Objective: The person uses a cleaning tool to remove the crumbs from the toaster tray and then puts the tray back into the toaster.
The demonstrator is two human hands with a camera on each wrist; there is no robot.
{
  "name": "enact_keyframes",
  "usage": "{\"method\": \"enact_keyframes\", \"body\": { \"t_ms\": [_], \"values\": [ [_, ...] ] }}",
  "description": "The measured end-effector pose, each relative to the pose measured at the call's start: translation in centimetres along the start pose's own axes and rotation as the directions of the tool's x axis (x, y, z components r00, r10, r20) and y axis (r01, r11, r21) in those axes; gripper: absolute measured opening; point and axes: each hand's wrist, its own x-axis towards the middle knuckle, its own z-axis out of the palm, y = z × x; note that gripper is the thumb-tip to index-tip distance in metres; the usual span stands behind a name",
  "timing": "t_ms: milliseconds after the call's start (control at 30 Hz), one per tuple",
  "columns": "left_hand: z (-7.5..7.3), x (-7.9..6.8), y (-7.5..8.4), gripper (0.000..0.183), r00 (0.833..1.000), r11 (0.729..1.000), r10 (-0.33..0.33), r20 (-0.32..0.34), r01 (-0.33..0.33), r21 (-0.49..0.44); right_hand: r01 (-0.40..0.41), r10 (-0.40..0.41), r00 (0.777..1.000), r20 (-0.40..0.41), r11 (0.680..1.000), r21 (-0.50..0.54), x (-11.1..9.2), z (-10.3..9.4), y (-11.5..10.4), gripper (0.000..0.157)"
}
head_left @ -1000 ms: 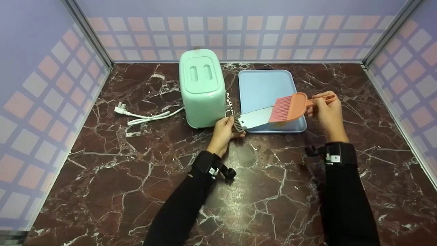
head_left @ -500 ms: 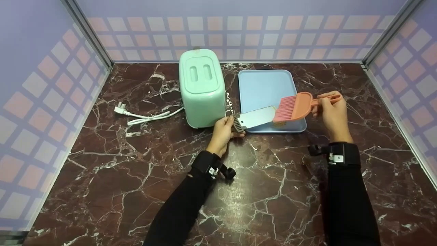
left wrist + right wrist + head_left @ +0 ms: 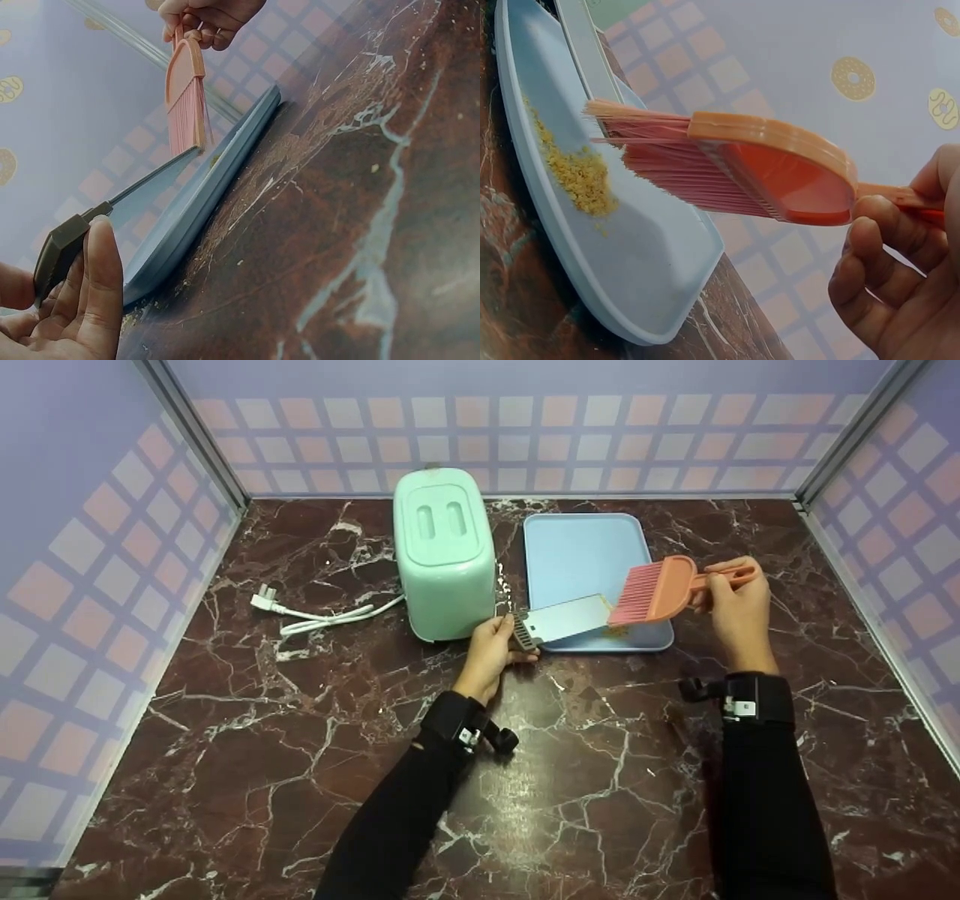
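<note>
A dark red marbled tabletop (image 3: 300, 795) fills the space inside patterned panels (image 3: 637, 442), with wide room in front and to the right for the forearms to swing. The mint-green toaster (image 3: 450, 592) stands upright at the back, its white power cord (image 3: 322, 621) lying off to the left, probably to keep it out of the work. Just right of the toaster, well apart from the right panel, lies a shallow light-blue tray (image 3: 585, 551), its raised rim likely there to keep loose bits in. Over its near part slants a metal crumb plate (image 3: 570, 617); the left hand (image 3: 489, 656) pinches its dark slotted end near the toaster's front corner, so room on that side is tight. The right hand (image 3: 739, 607), beyond the tray's right rim, grips the handle of an orange pastry brush (image 3: 671, 589); the pink bristles seem to touch the plate's far end, presumably so that whatever comes off drops inside the rim. Yellow crumbs (image 3: 581, 180) lie heaped in the tray, near its front edge.
</note>
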Motion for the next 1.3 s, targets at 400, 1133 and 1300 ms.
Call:
{"method": "enact_keyframes", "body": {
  "t_ms": [400, 1133, 1300],
  "values": [
    [-0.1, -0.1, -0.1, 0.031, 1.000, 1.000, -0.002, 0.019, 0.002, -0.002, -0.006, 0.009, 0.998, -0.062, 0.999, 0.049, 0.1, -0.7, -0.3, 0.013],
    [0.1, 0.0, -0.1, 0.029, 1.000, 1.000, -0.017, 0.013, 0.017, -0.007, 0.142, -0.136, 0.990, -0.046, 0.977, 0.161, -0.8, 2.7, 0.4, 0.005],
    [0.1, -0.1, 0.0, 0.031, 1.000, 1.000, -0.008, 0.012, 0.008, 0.005, 0.140, -0.138, 0.990, -0.026, 0.986, 0.089, -0.9, 3.1, 0.5, 0.004]
  ]
}}
